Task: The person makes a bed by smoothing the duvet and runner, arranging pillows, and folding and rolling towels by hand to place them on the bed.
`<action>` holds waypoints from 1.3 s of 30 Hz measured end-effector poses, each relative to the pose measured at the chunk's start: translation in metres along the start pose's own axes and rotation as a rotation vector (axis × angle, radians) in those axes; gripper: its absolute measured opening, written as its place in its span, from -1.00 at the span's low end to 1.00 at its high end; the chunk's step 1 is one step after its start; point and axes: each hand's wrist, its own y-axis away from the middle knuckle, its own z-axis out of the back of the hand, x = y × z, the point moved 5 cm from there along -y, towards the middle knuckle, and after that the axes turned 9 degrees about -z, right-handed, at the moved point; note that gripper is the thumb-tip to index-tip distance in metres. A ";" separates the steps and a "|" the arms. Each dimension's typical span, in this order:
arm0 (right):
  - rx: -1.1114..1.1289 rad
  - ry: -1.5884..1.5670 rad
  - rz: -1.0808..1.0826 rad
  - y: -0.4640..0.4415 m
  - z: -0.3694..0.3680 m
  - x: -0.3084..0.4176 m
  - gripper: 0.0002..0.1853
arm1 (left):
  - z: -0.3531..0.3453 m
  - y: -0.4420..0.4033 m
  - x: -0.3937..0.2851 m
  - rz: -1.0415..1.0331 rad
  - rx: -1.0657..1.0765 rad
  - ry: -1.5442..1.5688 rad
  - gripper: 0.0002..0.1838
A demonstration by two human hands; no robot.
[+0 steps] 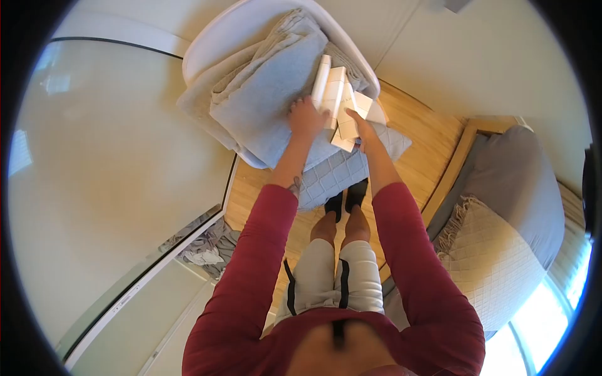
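Observation:
Several white and cream boxes (337, 88) lie in a loose group on grey folded textiles (263, 94). My left hand (307, 117) rests against the left side of the group, its fingers apart beside a slim white box (322, 78); its thumb reaches toward the boxes. At the group's right side my right hand (364, 130) has its thumb on a cream box (347, 125), with its other fingers hidden behind it. A grey quilted cloth (335, 175) hangs over the front edge below the boxes.
A white tub-shaped chair (216, 37) holds the textiles. To the right is a wood-framed bed (448, 166) with a grey pillow (514, 188) and a fringed quilted cushion (489, 254). A glossy sliding door (119, 163) stands at the left, with crumpled clothes (210, 250) by its lower edge.

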 end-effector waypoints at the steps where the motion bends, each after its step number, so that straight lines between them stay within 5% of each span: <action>1: 0.005 0.013 -0.010 -0.008 -0.005 -0.005 -0.12 | -0.009 0.002 0.002 0.016 0.000 0.005 -0.23; 3: -0.152 0.096 0.258 -0.022 -0.009 0.000 -0.06 | -0.027 0.011 -0.003 -0.169 -0.110 -0.072 -0.29; 4: -0.434 0.229 0.230 -0.016 -0.005 0.005 0.06 | -0.035 0.020 -0.001 -0.152 -0.107 -0.070 -0.29; 7: -0.601 0.526 0.379 0.011 -0.024 0.017 0.18 | -0.025 0.038 -0.007 -0.368 -0.300 -0.298 -0.42; 9: -0.553 0.472 0.409 -0.001 -0.025 0.007 0.22 | -0.005 0.038 -0.004 -0.461 0.186 0.108 -0.43; 11: -0.587 0.446 0.463 -0.005 -0.023 0.004 0.14 | 0.080 0.024 0.003 -0.352 -0.071 0.261 -0.34; 14: -0.673 0.515 0.308 -0.001 -0.020 0.006 0.05 | 0.155 -0.020 0.038 -0.255 -0.316 -0.400 -0.04; 16: -0.709 0.543 0.280 0.007 -0.019 0.006 0.02 | 0.164 -0.054 0.068 -0.232 -0.320 -0.555 0.05; 18: -0.753 0.565 0.259 0.011 -0.013 0.005 -0.02 | 0.152 -0.081 0.099 -0.017 0.057 -0.380 0.13; 21: -0.514 0.461 0.337 0.003 -0.001 -0.011 -0.10 | 0.135 -0.098 0.112 -0.024 0.169 -0.073 0.02; 26: -0.083 -0.172 0.327 0.015 0.043 -0.034 -0.42 | 0.138 -0.068 0.105 -0.105 0.318 -0.100 0.00; 30: 0.162 -0.495 0.214 0.023 0.057 -0.064 -0.47 | 0.127 -0.043 0.118 -0.083 0.397 -0.200 -0.02; 31: 0.077 -0.507 0.134 0.009 0.055 -0.080 -0.43 | 0.116 -0.040 0.112 -0.094 0.396 -0.203 -0.02; 33: 0.068 -0.484 0.161 0.003 0.040 -0.081 -0.40 | 0.102 -0.046 0.088 -0.182 0.059 0.049 -0.03; 37: 0.088 -0.445 0.171 -0.006 0.042 -0.078 -0.44 | 0.064 -0.087 0.088 -0.121 -0.024 -0.056 -0.04; 39: 0.156 -0.571 0.034 -0.012 0.052 -0.098 -0.41 | 0.061 -0.091 0.088 -0.274 0.015 -0.063 -0.12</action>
